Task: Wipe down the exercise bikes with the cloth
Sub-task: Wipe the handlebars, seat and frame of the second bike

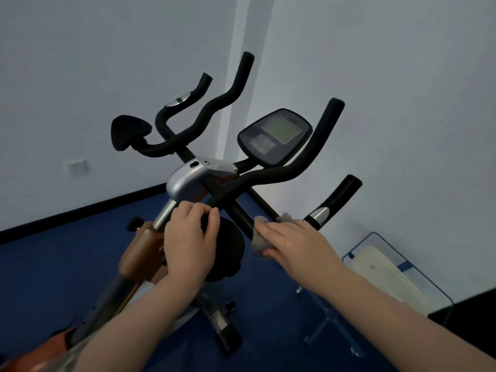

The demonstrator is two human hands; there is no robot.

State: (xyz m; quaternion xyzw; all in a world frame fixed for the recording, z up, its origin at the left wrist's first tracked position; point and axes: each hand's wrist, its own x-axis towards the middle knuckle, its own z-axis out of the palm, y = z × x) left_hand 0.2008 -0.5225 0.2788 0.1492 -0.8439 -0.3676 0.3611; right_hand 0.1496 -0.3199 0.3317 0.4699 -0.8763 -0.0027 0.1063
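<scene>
Up close, the exercise bike (pixel 188 178) fills the view, its black foam handlebars (pixel 268 175) crossing in front of a console (pixel 275 136) with a pale grey screen. Both hands are on the bike, apart from each other. The left hand (pixel 189 237) curls its fingers round the round black pad (pixel 228 251) just below the silver clamp housing (pixel 188 178). The right hand (pixel 292 240) lies on the grey cloth (pixel 259 242), fingers fairly straight — the cloth is pressed against a black bar (pixel 241 216) of the handlebar and bunches out at the fingertips and under the palm. Below, the orange frame (pixel 139 253) runs down toward a blue floor (pixel 53 264). To the right, near the white wall (pixel 402 103), stands a clear plastic bin (pixel 418 280) — something cream-coloured lies inside.
</scene>
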